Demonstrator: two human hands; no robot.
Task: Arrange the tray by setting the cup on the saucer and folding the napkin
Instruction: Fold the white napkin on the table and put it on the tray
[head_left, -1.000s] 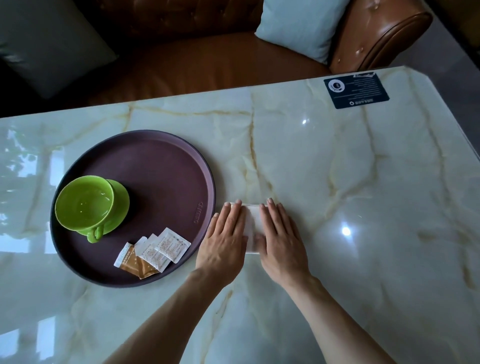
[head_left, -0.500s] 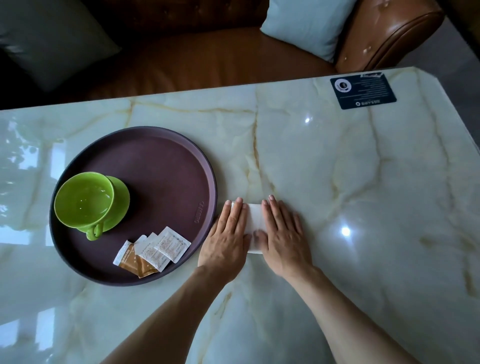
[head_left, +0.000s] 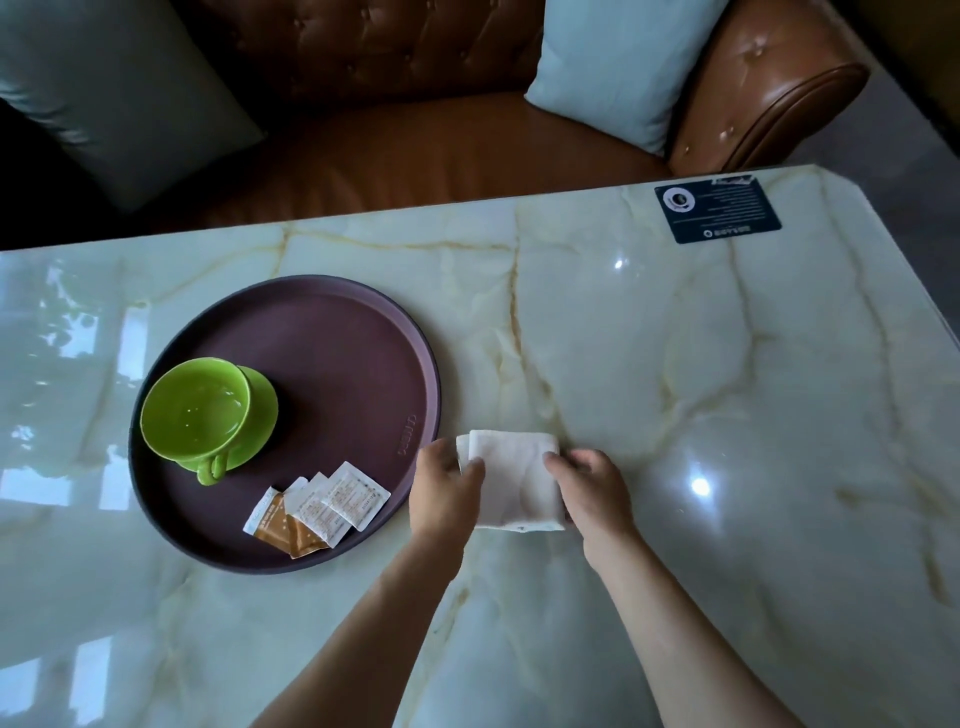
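Nearest, two bare forearms reach over the glossy veined marble tabletop (head_left: 727, 364). The left hand (head_left: 444, 491) and right hand (head_left: 592, 491) pinch the side edges of the white napkin (head_left: 514, 483), a folded square just right of the tray. It looks soft, light and limp, so it is best held at the edges or corners. To the left, the round matte plum tray (head_left: 363, 332) carries paper sachets (head_left: 317, 506) near and a glazed green cup (head_left: 195, 410), probably fragile and slippery, already sitting on its saucer (head_left: 262, 402).
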